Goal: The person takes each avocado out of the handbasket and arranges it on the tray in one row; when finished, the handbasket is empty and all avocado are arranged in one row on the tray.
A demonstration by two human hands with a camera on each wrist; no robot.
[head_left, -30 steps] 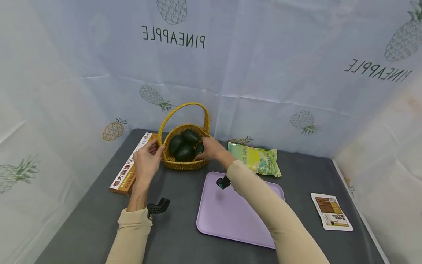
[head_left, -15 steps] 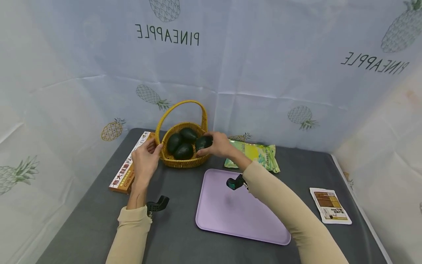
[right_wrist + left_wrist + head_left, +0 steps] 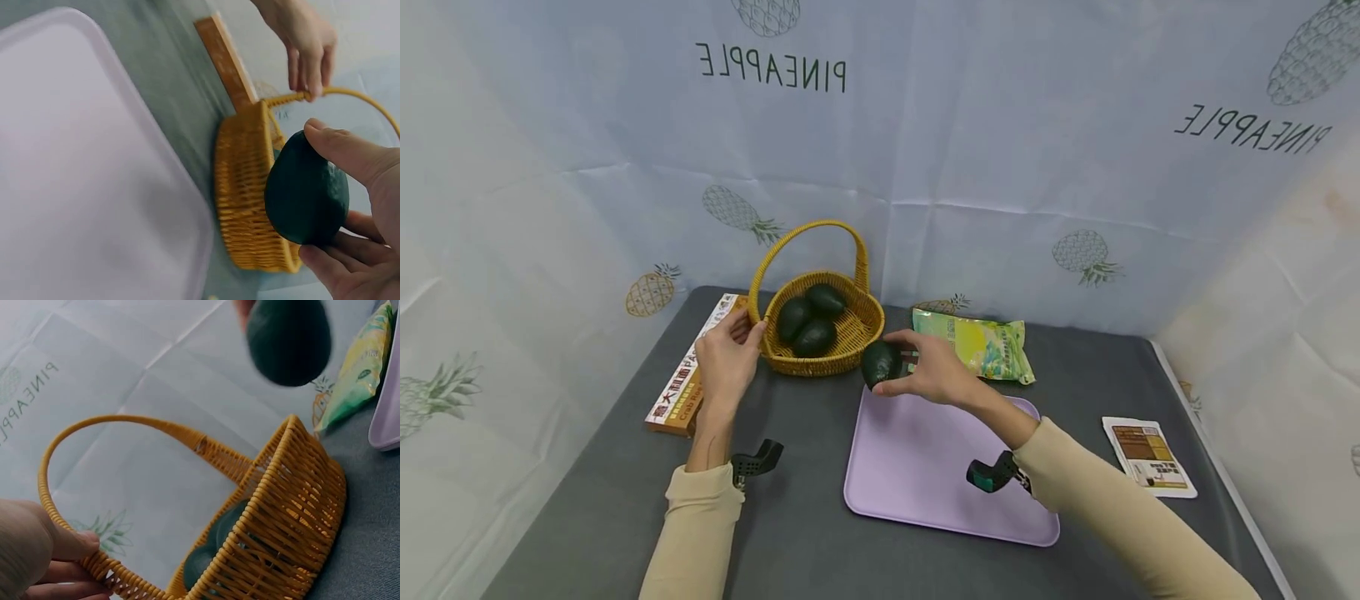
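Note:
My right hand [image 3: 934, 371] grips a dark green avocado [image 3: 881, 364] between thumb and fingers, held in the air near the back left corner of the lilac tray [image 3: 917, 467]. A yellow wicker basket [image 3: 827, 364] with a tall hoop handle stands left of it. Three more avocados [image 3: 815, 337] lie inside the basket, toward its left side. With thumb and fingers my left hand [image 3: 727, 358] pinches the base of the basket's handle [image 3: 94, 565] on its left. In the right wrist view the held avocado [image 3: 306, 190] shows clear of the basket's rim.
A long pasta box [image 3: 685, 387] lies left of the basket, partly behind my left hand. A green and yellow packet [image 3: 992, 346] rests behind the tray. Toward the right edge of the dark table [image 3: 790, 533] lies a white and brown pouch [image 3: 1150, 458]. Patterned cloth hangs behind.
My right hand has lifted an avocado from the basket's right side and carried it right and nearer, to the tray's back left corner. My left hand keeps its hold on the handle.

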